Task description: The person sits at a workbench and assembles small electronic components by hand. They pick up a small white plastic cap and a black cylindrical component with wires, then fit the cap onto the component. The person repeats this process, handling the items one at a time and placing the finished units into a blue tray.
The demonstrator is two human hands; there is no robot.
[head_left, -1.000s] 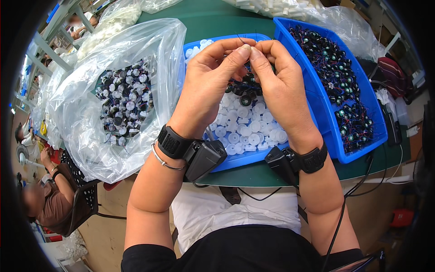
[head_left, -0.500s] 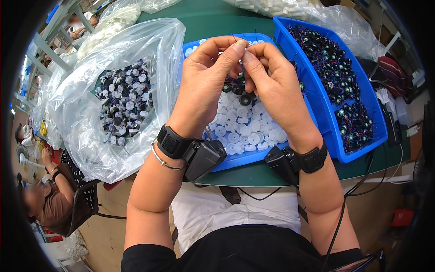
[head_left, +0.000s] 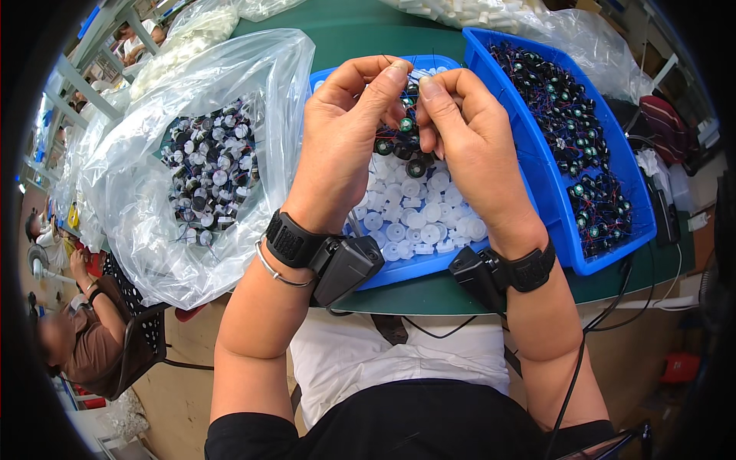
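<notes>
My left hand (head_left: 345,130) and my right hand (head_left: 474,134) are raised over the middle blue tray (head_left: 418,270), fingertips pinched close together. Fine strands show between and around the fingertips, but what each hand pinches is too small to make out. Beneath them lie many translucent white plastic discs (head_left: 414,218) with raised centres. A cluster of small dark round parts with thin wires (head_left: 415,168) rests among the discs, partly hidden by my hands.
To the left, a clear plastic bag (head_left: 126,222) holds dark wired parts with white caps (head_left: 218,165). A long blue bin (head_left: 586,268) on the right holds more wired parts (head_left: 552,107). Bags of white pieces (head_left: 468,11) lie behind. A person (head_left: 100,337) sits far left.
My fingertips have moved slightly apart, with the right hand shifting a little to the right. Light strands now show between them. The trays and bag have stayed in place.
</notes>
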